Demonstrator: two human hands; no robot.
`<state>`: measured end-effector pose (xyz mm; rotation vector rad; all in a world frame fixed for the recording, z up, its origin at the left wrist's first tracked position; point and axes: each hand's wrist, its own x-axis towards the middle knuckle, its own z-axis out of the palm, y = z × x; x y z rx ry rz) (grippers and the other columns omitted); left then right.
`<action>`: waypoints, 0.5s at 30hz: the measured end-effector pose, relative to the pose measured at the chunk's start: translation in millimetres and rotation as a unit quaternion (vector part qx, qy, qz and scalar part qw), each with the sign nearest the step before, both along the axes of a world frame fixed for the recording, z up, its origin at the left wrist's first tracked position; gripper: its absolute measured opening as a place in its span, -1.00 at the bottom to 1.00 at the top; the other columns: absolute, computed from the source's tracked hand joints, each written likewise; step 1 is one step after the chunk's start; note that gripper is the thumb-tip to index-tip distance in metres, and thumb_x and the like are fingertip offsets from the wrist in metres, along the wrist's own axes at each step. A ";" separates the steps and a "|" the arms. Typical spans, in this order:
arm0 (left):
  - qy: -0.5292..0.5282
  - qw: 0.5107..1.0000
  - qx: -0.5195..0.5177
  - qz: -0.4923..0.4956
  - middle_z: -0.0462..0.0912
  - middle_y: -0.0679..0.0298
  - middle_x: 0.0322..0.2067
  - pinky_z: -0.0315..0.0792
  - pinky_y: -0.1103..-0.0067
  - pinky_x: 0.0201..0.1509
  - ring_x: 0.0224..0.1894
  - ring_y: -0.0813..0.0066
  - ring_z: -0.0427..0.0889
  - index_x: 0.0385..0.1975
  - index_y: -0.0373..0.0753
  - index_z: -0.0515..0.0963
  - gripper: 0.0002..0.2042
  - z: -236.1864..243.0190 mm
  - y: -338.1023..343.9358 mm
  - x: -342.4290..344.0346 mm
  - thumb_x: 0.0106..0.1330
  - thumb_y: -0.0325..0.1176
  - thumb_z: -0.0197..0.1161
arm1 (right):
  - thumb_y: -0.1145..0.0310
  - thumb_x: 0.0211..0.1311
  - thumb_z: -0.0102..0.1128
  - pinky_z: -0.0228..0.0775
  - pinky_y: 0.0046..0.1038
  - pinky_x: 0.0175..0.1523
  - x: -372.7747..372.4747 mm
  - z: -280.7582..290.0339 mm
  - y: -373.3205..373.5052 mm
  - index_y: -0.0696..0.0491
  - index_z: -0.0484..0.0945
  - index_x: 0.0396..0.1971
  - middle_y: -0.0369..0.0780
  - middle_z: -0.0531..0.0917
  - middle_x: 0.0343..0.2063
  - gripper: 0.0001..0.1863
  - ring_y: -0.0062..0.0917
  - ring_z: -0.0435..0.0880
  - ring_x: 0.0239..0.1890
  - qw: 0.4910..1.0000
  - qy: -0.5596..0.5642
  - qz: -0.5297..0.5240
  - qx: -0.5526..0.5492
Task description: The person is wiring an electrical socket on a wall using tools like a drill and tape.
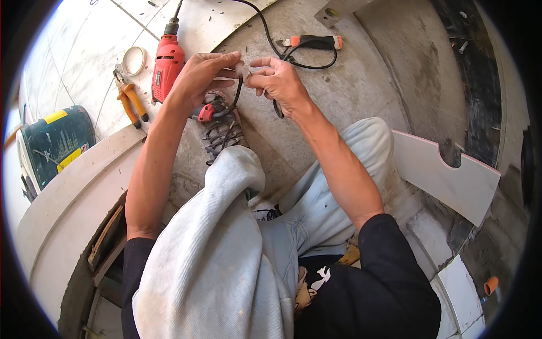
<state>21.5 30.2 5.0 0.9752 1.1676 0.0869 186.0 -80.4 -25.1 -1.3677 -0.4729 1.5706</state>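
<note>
Above the floor, both my hands meet at a small whitish piece [244, 70] at the upper end of a black cord [237, 93]. My right hand [282, 85] pinches this piece between thumb and fingers. My left hand [204, 73] has its fingers apart, their tips close beside the piece; whether they touch it is hard to see. The cord curves down to a red grip end [206, 113] near my shoe [223, 135]. It appears to belong to the red power drill [167, 68], which lies left of my left hand with its chuck pointing away.
Orange-handled pliers [131, 101] and a tape roll [134, 61] lie left of the drill. An orange-and-black utility knife [313, 42] rests beyond my right hand, with a black cable [265, 28] looped over it. A dark bucket [59, 138] is at left, a notched tile [443, 169] at right.
</note>
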 end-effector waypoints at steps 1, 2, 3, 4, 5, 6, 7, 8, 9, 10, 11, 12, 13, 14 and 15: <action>-0.035 0.999 -0.015 0.014 0.72 0.23 -0.15 0.58 0.60 -0.11 -0.18 0.53 0.68 -0.10 -0.33 0.66 -0.69 -2.0 1.6 -4.8 0.37 -0.20 0.30 | 0.47 -0.06 0.40 0.15 -0.71 -0.57 -0.6 0.1 -0.4 0.30 0.43 0.03 -0.25 0.68 -0.43 -0.41 -0.73 0.51 -0.57 1.000 0.002 0.004 0.001; -0.070 0.997 -0.030 0.027 0.72 0.22 -0.14 0.59 0.60 -0.09 -0.17 0.52 0.69 -0.07 -0.34 0.65 -0.71 -3.9 3.7 -8.4 0.37 -0.26 0.28 | 0.47 -0.06 0.41 0.15 -0.71 -0.57 -1.1 0.1 -0.4 0.31 0.43 0.03 -0.24 0.69 -0.42 -0.41 -0.73 0.51 -0.58 1.000 0.004 0.008 0.003; -0.058 0.997 -0.043 0.000 0.70 0.23 -0.11 0.61 0.60 -0.06 -0.16 0.52 0.69 0.03 -0.34 0.60 -0.70 -6.2 7.0 -10.6 0.35 -0.38 0.23 | 0.47 -0.06 0.41 0.15 -0.71 -0.57 -1.4 0.0 -0.1 0.31 0.43 0.03 -0.24 0.69 -0.42 -0.41 -0.73 0.51 -0.58 1.000 0.004 0.008 0.003; -0.087 0.995 -0.034 -0.024 0.69 0.24 -0.09 0.61 0.60 -0.05 -0.15 0.52 0.69 0.09 -0.32 0.58 -0.66 -7.1 7.3 -12.0 0.33 -0.41 0.23 | 0.46 -0.06 0.41 0.14 -0.70 -0.58 -1.8 0.4 0.1 0.31 0.43 0.03 -0.24 0.69 -0.43 -0.41 -0.73 0.50 -0.59 1.000 0.001 0.007 0.002; -0.115 0.992 -0.025 -0.048 0.68 0.24 -0.08 0.60 0.61 -0.04 -0.15 0.53 0.69 0.14 -0.30 0.55 -0.62 -8.0 7.8 -13.7 0.32 -0.43 0.23 | 0.46 -0.06 0.42 0.13 -0.70 -0.59 -2.2 0.9 0.4 0.31 0.43 0.02 -0.25 0.69 -0.44 -0.41 -0.73 0.49 -0.60 1.000 -0.001 0.007 0.001; -0.135 0.988 -0.034 -0.062 0.67 0.23 -0.06 0.60 0.64 -0.02 -0.13 0.56 0.68 0.20 -0.25 0.51 -0.56 -8.9 9.9 -15.5 0.28 -0.53 0.20 | 0.45 -0.05 0.41 0.12 -0.71 -0.60 -2.6 1.3 0.8 0.31 0.44 0.02 -0.24 0.69 -0.46 -0.41 -0.73 0.49 -0.62 1.000 -0.004 0.007 -0.003; -0.136 0.988 -0.035 -0.062 0.67 0.23 -0.06 0.60 0.64 -0.02 -0.13 0.56 0.68 0.20 -0.25 0.51 -0.56 -7.3 9.7 -14.6 0.28 -0.53 0.20 | 0.45 -0.05 0.41 0.12 -0.71 -0.60 -1.9 1.0 0.8 0.31 0.44 0.02 -0.24 0.69 -0.46 -0.41 -0.73 0.49 -0.62 1.000 -0.005 0.007 -0.004; -0.146 0.984 0.027 -0.102 0.66 0.23 -0.06 0.59 0.65 -0.03 -0.13 0.57 0.67 0.19 -0.25 0.52 -0.57 -4.9 9.8 -14.3 0.28 -0.56 0.20 | 0.45 -0.05 0.40 0.12 -0.71 -0.61 -1.3 0.7 0.9 0.31 0.44 0.02 -0.23 0.69 -0.46 -0.41 -0.73 0.49 -0.62 1.000 -0.008 0.009 -0.008; -0.154 0.974 0.088 -0.142 0.66 0.23 -0.05 0.58 0.66 -0.04 -0.14 0.59 0.67 0.18 -0.24 0.53 -0.57 -3.2 9.9 -13.7 0.29 -0.58 0.19 | 0.45 -0.05 0.40 0.11 -0.71 -0.61 -0.8 0.4 1.1 0.32 0.44 0.02 -0.22 0.69 -0.47 -0.41 -0.74 0.49 -0.62 1.000 -0.012 0.012 -0.013; -0.154 0.974 0.088 -0.141 0.66 0.23 -0.05 0.58 0.66 -0.04 -0.14 0.59 0.67 0.18 -0.24 0.53 -0.57 -2.8 10.1 -13.1 0.29 -0.58 0.19 | 0.45 -0.05 0.40 0.11 -0.71 -0.61 -0.8 0.7 1.6 0.32 0.44 0.02 -0.22 0.69 -0.47 -0.41 -0.74 0.49 -0.62 1.000 -0.011 0.012 -0.013; -0.145 0.970 0.118 -0.157 0.67 0.24 -0.10 0.58 0.66 -0.07 -0.17 0.60 0.67 0.14 -0.26 0.56 -0.62 -2.9 10.6 -12.1 0.30 -0.56 0.22 | 0.45 -0.05 0.40 0.11 -0.71 -0.61 -0.9 1.1 2.1 0.32 0.44 0.03 -0.22 0.69 -0.47 -0.41 -0.74 0.48 -0.62 1.000 -0.017 0.013 -0.021; -0.135 0.964 0.148 -0.173 0.69 0.25 -0.14 0.58 0.66 -0.09 -0.20 0.62 0.67 0.09 -0.28 0.60 -0.66 -2.9 11.0 -11.5 0.31 -0.54 0.25 | 0.45 -0.05 0.40 0.11 -0.71 -0.61 -1.2 1.4 2.4 0.33 0.43 0.03 -0.21 0.69 -0.47 -0.41 -0.74 0.48 -0.62 0.999 -0.022 0.014 -0.030; -0.135 0.964 0.148 -0.172 0.69 0.25 -0.14 0.58 0.66 -0.09 -0.20 0.62 0.67 0.09 -0.28 0.60 -0.66 -3.0 11.7 -11.0 0.31 -0.54 0.25 | 0.45 -0.05 0.40 0.11 -0.71 -0.61 -1.0 1.4 2.6 0.33 0.43 0.03 -0.21 0.69 -0.47 -0.41 -0.74 0.48 -0.62 0.999 -0.022 0.015 -0.030; -0.135 0.961 0.156 -0.185 0.70 0.26 -0.20 0.57 0.66 -0.12 -0.24 0.62 0.67 0.02 -0.29 0.63 -0.72 -3.0 12.3 -10.7 0.32 -0.49 0.29 | 0.45 -0.06 0.40 0.11 -0.71 -0.61 -0.5 1.5 2.6 0.33 0.43 0.03 -0.22 0.69 -0.48 -0.40 -0.74 0.47 -0.63 0.999 -0.016 0.015 -0.027; -0.135 0.957 0.164 -0.198 0.72 0.28 -0.27 0.57 0.66 -0.15 -0.28 0.62 0.67 -0.05 -0.30 0.67 -0.77 -3.0 12.6 -10.4 0.33 -0.43 0.33 | 0.46 -0.06 0.40 0.11 -0.71 -0.61 -0.2 1.5 2.5 0.33 0.43 0.03 -0.23 0.69 -0.48 -0.40 -0.75 0.47 -0.63 1.000 -0.011 0.015 -0.023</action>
